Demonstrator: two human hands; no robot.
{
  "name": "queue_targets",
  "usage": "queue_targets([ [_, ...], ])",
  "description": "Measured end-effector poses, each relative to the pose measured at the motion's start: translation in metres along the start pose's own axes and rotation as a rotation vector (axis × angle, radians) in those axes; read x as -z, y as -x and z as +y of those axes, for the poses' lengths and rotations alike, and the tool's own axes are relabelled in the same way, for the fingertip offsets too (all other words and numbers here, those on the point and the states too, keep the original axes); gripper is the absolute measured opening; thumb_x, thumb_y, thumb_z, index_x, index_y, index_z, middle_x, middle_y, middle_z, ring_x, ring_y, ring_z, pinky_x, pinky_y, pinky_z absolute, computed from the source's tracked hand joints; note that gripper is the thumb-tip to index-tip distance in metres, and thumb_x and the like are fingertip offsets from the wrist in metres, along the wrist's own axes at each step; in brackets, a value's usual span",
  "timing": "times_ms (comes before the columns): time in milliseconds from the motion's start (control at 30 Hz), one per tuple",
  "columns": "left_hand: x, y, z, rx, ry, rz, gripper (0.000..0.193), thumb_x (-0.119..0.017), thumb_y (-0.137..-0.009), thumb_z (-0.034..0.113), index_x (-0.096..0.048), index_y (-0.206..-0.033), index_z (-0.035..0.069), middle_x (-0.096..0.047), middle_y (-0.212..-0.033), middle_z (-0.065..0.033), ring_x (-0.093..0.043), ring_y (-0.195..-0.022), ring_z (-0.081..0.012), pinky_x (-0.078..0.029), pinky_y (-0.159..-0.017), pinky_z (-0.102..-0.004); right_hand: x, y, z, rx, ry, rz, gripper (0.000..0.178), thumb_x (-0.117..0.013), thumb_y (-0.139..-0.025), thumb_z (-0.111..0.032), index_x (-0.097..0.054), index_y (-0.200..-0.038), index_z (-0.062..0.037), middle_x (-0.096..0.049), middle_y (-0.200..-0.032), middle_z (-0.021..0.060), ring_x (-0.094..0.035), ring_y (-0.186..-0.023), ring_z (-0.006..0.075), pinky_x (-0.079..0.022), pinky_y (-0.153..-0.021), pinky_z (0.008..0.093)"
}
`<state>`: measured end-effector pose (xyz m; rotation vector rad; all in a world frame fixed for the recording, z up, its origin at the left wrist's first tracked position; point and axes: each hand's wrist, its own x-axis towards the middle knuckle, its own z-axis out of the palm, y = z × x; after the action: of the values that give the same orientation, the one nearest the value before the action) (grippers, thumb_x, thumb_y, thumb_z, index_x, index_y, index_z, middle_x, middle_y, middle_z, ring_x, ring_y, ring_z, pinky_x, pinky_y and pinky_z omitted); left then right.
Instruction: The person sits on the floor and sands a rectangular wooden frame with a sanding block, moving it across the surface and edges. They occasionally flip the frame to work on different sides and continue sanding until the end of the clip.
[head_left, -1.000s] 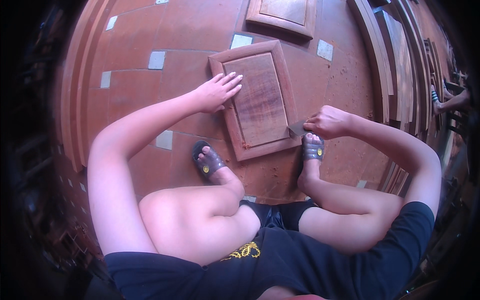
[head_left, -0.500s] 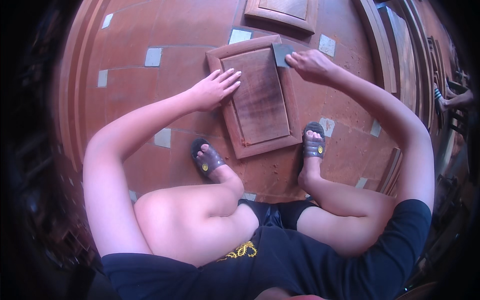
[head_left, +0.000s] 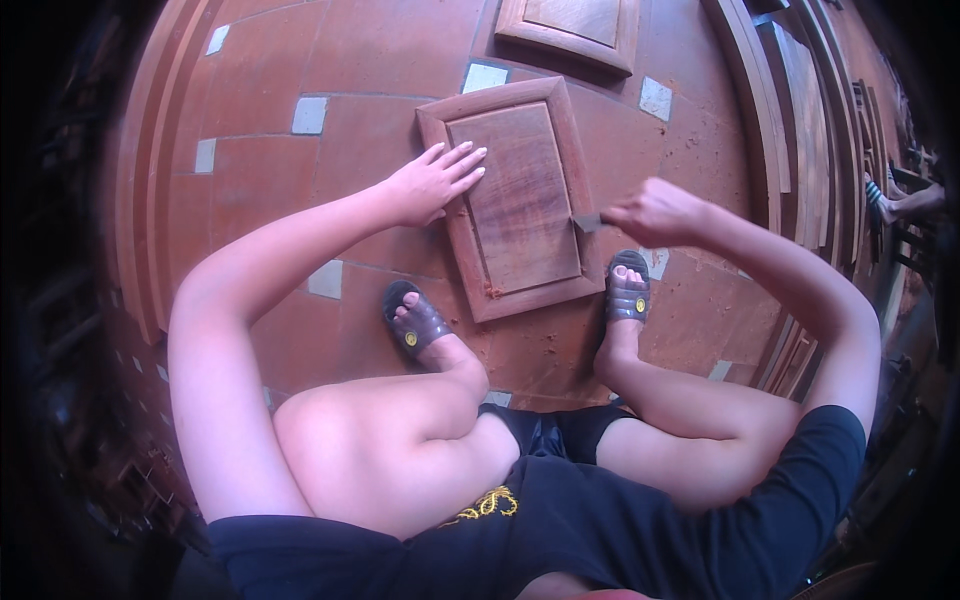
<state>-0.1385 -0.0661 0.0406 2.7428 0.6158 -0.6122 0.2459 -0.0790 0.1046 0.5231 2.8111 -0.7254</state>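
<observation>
A framed wooden panel (head_left: 515, 195), like a small cabinet door, lies flat on the tiled floor in front of my feet. My left hand (head_left: 437, 183) rests on its left side, fingers spread across the frame and the edge of the raised centre. At the panel's right side, my right hand (head_left: 655, 212) grips a thin, flat scraper (head_left: 587, 222), a grey metal plate. One corner of the scraper reaches over the right groove between the frame and centre. Small reddish shavings (head_left: 492, 292) sit in the panel's lower left corner.
A second wooden panel (head_left: 570, 32) lies beyond the first. Long timber pieces line the right (head_left: 755, 120) and left (head_left: 150, 180) sides. Wood crumbs dot the floor (head_left: 545, 350) between my sandalled feet. Another person's foot (head_left: 885, 203) shows at the far right.
My right hand has come down along the panel's right side with the scraper, from the top right corner toward me. My left hand stays on the panel.
</observation>
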Motion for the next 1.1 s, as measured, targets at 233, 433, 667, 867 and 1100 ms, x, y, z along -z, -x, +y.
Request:
queue_targets([
  [233,0.002,0.001,-0.002,0.004,-0.001,0.0,0.091,-0.079,-0.083,0.03,-0.032,-0.156,0.004,-0.022,-0.168,-0.0157,-0.02,-0.156,-0.0307,-0.025,-0.123,-0.0494,0.055,-0.075,0.095,-0.186,0.236,0.333,0.021,-0.059,-0.094,-0.008,-0.064,-0.114,-0.0019,-0.07,-0.09,0.0162,-0.07,-0.082,0.0341,-0.057,-0.068,0.0446],
  [433,0.002,0.002,0.0,0.003,0.006,0.026,0.091,-0.079,-0.083,0.03,-0.032,-0.157,0.006,-0.02,-0.168,-0.0145,-0.019,-0.156,-0.0295,-0.023,-0.124,-0.0541,0.0,-0.034,0.038,-0.056,0.33,0.076,0.037,-0.058,-0.091,-0.008,-0.052,-0.125,0.0044,-0.066,-0.097,0.0162,-0.071,-0.084,0.0283,-0.057,-0.066,0.038],
  [667,-0.001,0.003,0.0,0.022,0.013,-0.005,0.092,-0.079,-0.083,0.03,-0.03,-0.158,0.007,-0.017,-0.169,-0.0124,-0.016,-0.157,-0.0285,-0.021,-0.124,-0.0565,-0.043,0.049,-0.061,0.052,-0.068,0.008,0.036,-0.066,-0.08,-0.01,-0.063,-0.113,0.0022,-0.067,-0.091,0.014,-0.069,-0.077,0.0297,-0.056,-0.063,0.0399],
  [867,0.001,0.002,-0.001,0.018,0.021,-0.009,0.093,-0.079,-0.083,0.03,-0.03,-0.159,0.008,-0.017,-0.17,-0.0123,-0.016,-0.157,-0.0282,-0.021,-0.124,-0.0559,-0.009,0.023,-0.005,-0.3,-0.106,0.355,0.02,-0.063,-0.09,-0.01,-0.068,-0.108,-0.0033,-0.071,-0.089,0.015,-0.07,-0.076,0.0335,-0.057,-0.066,0.0445],
  [1100,-0.002,0.0,-0.003,0.015,0.029,0.015,0.093,-0.079,-0.083,0.031,-0.03,-0.158,0.008,-0.019,-0.169,-0.0117,-0.016,-0.157,-0.0281,-0.022,-0.124,-0.0559,-0.001,-0.019,0.034,-0.339,-0.009,0.364,0.015,-0.059,-0.094,-0.009,-0.061,-0.106,-0.0006,-0.066,-0.084,0.0197,-0.067,-0.077,0.0403,-0.054,-0.067,0.0469],
])
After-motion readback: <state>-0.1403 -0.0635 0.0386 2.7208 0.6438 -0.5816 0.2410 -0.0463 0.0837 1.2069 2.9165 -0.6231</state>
